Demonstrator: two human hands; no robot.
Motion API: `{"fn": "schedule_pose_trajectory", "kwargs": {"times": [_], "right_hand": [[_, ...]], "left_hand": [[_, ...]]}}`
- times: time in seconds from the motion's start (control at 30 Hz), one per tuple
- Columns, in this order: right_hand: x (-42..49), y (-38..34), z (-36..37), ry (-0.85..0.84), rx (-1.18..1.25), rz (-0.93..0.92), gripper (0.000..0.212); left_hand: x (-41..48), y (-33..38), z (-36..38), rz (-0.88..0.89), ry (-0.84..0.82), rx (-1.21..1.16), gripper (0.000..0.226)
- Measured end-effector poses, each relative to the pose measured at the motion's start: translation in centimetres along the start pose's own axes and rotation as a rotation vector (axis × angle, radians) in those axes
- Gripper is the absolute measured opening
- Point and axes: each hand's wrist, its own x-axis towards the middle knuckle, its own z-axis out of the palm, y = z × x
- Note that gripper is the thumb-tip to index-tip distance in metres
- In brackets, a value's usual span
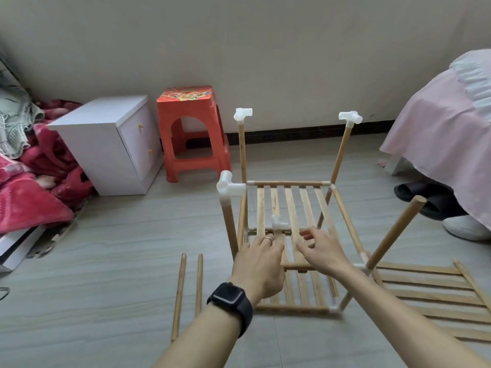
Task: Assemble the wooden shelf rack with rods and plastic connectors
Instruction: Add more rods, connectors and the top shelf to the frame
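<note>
Neither hand gripped anything: left hand [261, 261] and right hand [321, 251], fingers loose, hovered over rack [289, 183] on floor, near loose connector [279, 223]. Done: two shelves, four posts, three capped. Left: fourth post [393, 232] bare; rods [180, 293] and spare panel [430, 290] unused.

**Soft, even light with a wide-angle bend at the edges**

The light is diffuse and moderately bright, and the plain beige wall [265, 49] dims toward 11 and 1 o'clock. Shadows are faint: a soft one lies under the orange plastic stool [192, 134] at 11 o'clock, a dark one beneath the pink-skirted bed [438, 123] at 3 o'clock. The grey plank floor [106, 261] carries a dull sheen. The dark skirting board [292, 132] bows, and the bare forearms [202, 335] stretch at 6 o'clock. The right hand [322, 252] has slightly smeared fingertips [307, 237], and fine detail is soft throughout
</note>
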Motion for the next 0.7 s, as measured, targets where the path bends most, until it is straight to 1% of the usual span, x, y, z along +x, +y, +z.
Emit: {"fn": "schedule_pose_trajectory", "kwargs": {"times": [0.07,0.13,0.23,0.3,0.33,0.4,0.47,0.53,0.6,0.67,0.7], "right_hand": [[1.4,-0.2,1.0,-0.028,-0.057,-0.05,0.044],[3.1,-0.5,2.1,-0.039,-0.112,-0.119,0.05],[5.4,-0.8,3.9,-0.081,-0.33,-0.223,0.066],[6.4,-1.1,4.9,-0.077,-0.471,-0.288,0.074],[6.9,-1.2,5.2,-0.056,-0.499,-0.32,0.073],[7.2,-1.1,5.5,-0.015,-0.485,-0.357,0.062],[6.5,-0.9,5.1,-0.001,-0.338,-0.339,0.046],[4.8,-1.0,3.8,0.022,-0.032,-0.282,0.037],[2.3,-1.4,1.8,0.059,0.267,-0.245,0.039],[-0.9,-2.1,-0.8,0.062,0.465,-0.243,0.044],[-2.5,-2.5,-2.1,0.049,0.548,-0.247,0.046]], "left_hand": [[1.3,-1.1,1.8,-0.12,-0.159,-0.027,0.053],[2.3,-1.9,3.5,-0.172,-0.234,-0.051,0.053],[3.1,-1.8,5.7,-0.165,-0.347,0.015,0.054],[3.5,-1.9,6.4,-0.153,-0.375,0.058,0.048],[3.6,-2.1,6.3,-0.153,-0.372,0.063,0.041],[3.8,-2.8,5.9,-0.152,-0.382,0.076,0.032],[3.6,-3.7,5.3,-0.143,-0.406,0.126,0.03],[3.1,-4.7,4.8,-0.154,-0.422,0.181,0.028],[2.3,-5.9,4.4,-0.201,-0.422,0.24,0.025],[1.7,-6.5,4.0,-0.259,-0.401,0.259,0.026],[1.6,-6.5,3.7,-0.287,-0.379,0.226,0.027]]}}
